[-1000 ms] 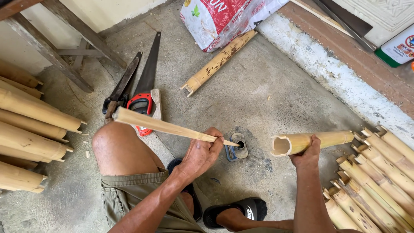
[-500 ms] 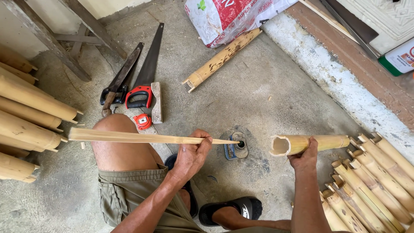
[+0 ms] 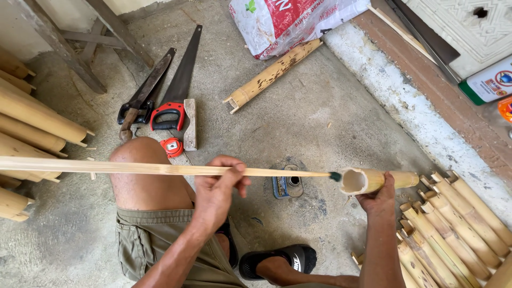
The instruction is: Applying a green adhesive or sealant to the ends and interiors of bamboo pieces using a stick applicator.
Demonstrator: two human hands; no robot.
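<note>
Since a moment ago you have levelled the long thin stick [image 3: 133,168]: it was tilted with its left end raised, and now it lies nearly horizontal across the view, running from the far left edge over your bare knee [image 3: 144,173]. Its dark tip [image 3: 335,176] now sits right at the open mouth of the bamboo tube [image 3: 373,180], where earlier it stopped short, above the small blue item [image 3: 281,186] on the concrete floor [image 3: 320,117].

Your left hand [image 3: 218,192] has its grip clenched around the stick near the middle, fingers curled over the top, forearm coming up from the near edge. Your right hand [image 3: 380,194] grasps the bamboo tube from below, holding it level with its hollow end facing left toward the tip.

The tube is at mid-right, just left of a row of cut bamboo pieces [image 3: 458,218]. More bamboo poles [image 3: 37,122] are stacked at the left. Farther off lie a handsaw [image 3: 178,90], a dark blade [image 3: 141,96], a red tape measure [image 3: 172,146] and a single spotted bamboo length [image 3: 272,74].
</note>
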